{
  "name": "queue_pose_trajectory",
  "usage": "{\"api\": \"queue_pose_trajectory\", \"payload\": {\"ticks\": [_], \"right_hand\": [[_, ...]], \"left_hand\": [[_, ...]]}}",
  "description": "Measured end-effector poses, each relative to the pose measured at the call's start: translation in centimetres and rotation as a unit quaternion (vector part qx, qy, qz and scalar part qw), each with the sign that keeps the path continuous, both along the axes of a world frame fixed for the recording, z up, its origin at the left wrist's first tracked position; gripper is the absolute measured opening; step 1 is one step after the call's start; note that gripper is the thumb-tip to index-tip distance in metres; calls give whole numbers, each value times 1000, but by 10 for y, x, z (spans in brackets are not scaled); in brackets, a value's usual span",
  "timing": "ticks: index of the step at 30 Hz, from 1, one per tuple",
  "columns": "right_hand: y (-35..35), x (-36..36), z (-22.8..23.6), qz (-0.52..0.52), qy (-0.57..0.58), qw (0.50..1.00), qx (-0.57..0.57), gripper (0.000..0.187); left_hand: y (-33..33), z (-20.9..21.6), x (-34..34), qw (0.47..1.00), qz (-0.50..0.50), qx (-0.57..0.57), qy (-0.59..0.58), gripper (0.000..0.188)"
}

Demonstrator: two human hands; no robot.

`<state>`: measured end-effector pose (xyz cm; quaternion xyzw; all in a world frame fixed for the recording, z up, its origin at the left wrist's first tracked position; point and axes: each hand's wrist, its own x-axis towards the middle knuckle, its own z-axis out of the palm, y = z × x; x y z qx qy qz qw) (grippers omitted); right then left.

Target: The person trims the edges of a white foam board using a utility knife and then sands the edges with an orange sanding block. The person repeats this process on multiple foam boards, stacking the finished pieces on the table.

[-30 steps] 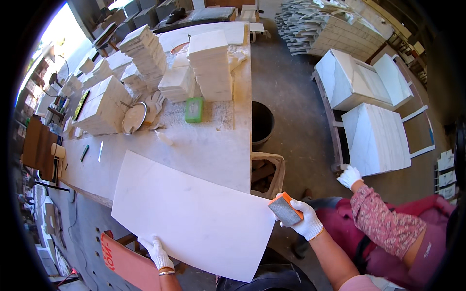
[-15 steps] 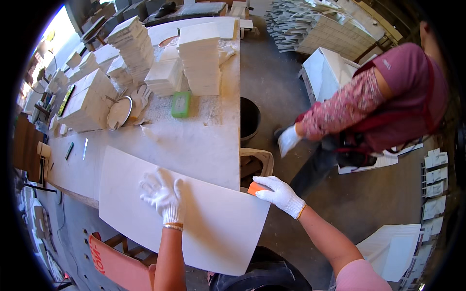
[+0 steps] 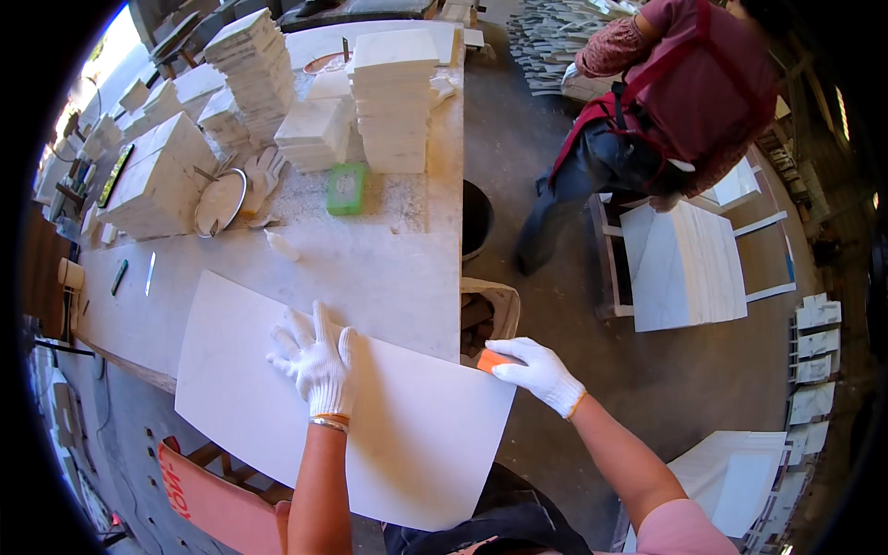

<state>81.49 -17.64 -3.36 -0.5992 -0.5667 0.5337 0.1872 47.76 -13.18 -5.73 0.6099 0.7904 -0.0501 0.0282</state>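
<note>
Head view shows a big, flat, white stone slab (image 3: 342, 407) lying on a long grey worktable (image 3: 388, 268), low in the middle of the frame. Its near part sticks out over the table's edge. The left hand (image 3: 314, 365), in a white knit glove, lies flat on the slab with its fingers spread wide, so it is open and pressing down. The left arm comes straight up from the bottom of the frame. The right hand (image 3: 536, 370), also in a white glove, is curled shut around a small orange block (image 3: 490, 359) and holds it against the slab's right edge. The right arm reaches in from the lower right, bent a little.

To do this well, the flat hand should likely press firmly so the slab does not slide, and the block should stay snug along the edge.

Stacks of white stone tiles (image 3: 393, 92) and a small green box (image 3: 347, 189) sit at the top of the frame. Another person in a dark red top (image 3: 703, 83) bends at the upper right, beside a rack of white slabs (image 3: 694, 268).
</note>
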Motion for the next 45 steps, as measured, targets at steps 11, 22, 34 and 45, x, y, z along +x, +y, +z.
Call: {"api": "queue_pose_trajectory", "payload": {"ticks": [11, 22, 34, 45], "right_hand": [[-4, -5, 11, -3, -16, 1000, 16, 51], [0, 0, 28, 1, -13, 1000, -28, 50], [-8, 1, 14, 4, -27, 999, 35, 49], [-12, 2, 23, 22, -54, 998, 24, 51]], "left_hand": [[0, -4, -3, 1000, 3, 27, 0, 67], [0, -5, -4, 999, 1, 54, 9, 66], [-1, -6, -2, 998, 0, 65, 7, 63], [-4, -7, -3, 998, 0, 55, 17, 63]]}}
